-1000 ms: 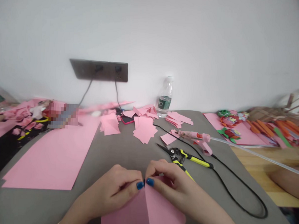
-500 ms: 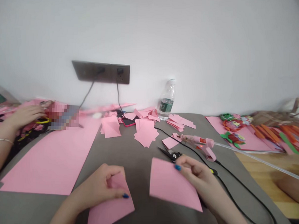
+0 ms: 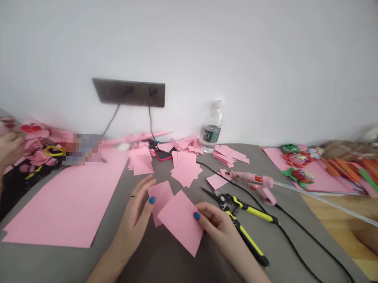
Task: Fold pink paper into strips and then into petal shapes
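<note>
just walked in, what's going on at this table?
A person is handling pink paper at a grey table. Their right hand pinches a pink square paper sheet by its edge. It partly overlaps a smaller pink paper piece, which the open left hand touches. Yellow-and-black cutters and a pink glue gun lie to the right. Another person's hand is at the far left.

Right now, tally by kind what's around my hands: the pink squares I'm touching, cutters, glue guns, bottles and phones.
Pink squares: 2, nearer square and farther square
Yellow-handled cutters: 1
Glue gun: 1
Water bottle: 1
Phone: 1
Total: 6
</note>
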